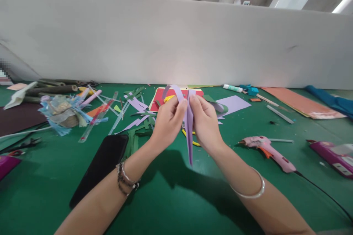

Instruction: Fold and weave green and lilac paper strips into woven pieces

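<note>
Both of the person's bare forearms reach in from the bottom of my view, angling inward so that the hands meet at the center above a green table (165,213). The left hand (168,123) and right hand (205,121) mirror each other: knuckles outward, fingers curled, thumbs on top and nearly side by side. Each is closed in a pinch on purple paper (189,132) — one part curls over beyond the left thumb, another hangs down between the hands to a narrow end. I can't tell whether it is one strip or two. A black phone (102,165) lies beside the left forearm, near its dark bracelets (120,178); a pink glue gun (271,150) rests right of the right forearm — the one wearing a silver bangle (262,187).
</note>
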### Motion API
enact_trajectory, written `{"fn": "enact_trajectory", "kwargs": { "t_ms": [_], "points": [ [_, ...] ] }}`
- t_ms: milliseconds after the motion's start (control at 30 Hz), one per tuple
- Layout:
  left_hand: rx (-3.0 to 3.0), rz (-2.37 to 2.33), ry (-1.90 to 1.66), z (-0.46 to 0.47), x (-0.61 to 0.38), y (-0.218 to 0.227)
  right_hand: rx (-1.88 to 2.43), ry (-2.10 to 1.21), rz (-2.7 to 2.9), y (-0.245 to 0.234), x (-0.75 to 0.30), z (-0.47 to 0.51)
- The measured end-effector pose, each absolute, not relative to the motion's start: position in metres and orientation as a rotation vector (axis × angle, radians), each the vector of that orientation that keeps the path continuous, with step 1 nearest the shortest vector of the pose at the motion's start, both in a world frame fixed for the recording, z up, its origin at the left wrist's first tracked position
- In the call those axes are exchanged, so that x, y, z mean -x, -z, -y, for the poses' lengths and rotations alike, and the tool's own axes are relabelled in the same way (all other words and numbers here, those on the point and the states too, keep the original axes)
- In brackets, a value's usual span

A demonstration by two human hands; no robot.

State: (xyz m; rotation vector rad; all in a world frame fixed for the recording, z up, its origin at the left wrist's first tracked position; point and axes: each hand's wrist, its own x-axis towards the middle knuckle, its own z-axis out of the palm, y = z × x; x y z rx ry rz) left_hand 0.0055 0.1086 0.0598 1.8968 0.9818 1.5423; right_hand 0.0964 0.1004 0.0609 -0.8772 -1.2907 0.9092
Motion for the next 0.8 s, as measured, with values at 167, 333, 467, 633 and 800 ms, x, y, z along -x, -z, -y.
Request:
{"fn": "enact_trajectory", "kwargs": {
  "t_ms": [167,333,467,633,800],
  "points": [
    [-2.103,-1.049,-1.482,-0.1117,-0.0023,-0.0589,0.917,-0.734,1.371,-0.0671,-0.0998,-0.0998],
    [-2.081,-1.054,-1.561,-0.1122,-0.0003,-0.0596,0.999,-0.623,1.588,-0.0676,-0.1023,-0.0997],
    [-2.009,-1.029,-1.632,-0.1108,-0.0028,-0.0595,1.041,-0.561,1.617,-0.0656,-0.1015,-0.0993],
    [-1.873,-1.023,-1.580,-0.1084,-0.0045,-0.0587,0.988,-0.704,1.465,-0.0664,-0.0983,-0.0975],
    [-2.107,-1.006,-1.466,-0.1079,-0.0022,-0.0617,0.981,-0.640,1.410,-0.0686,-0.0985,-0.0979]
  ]
}}
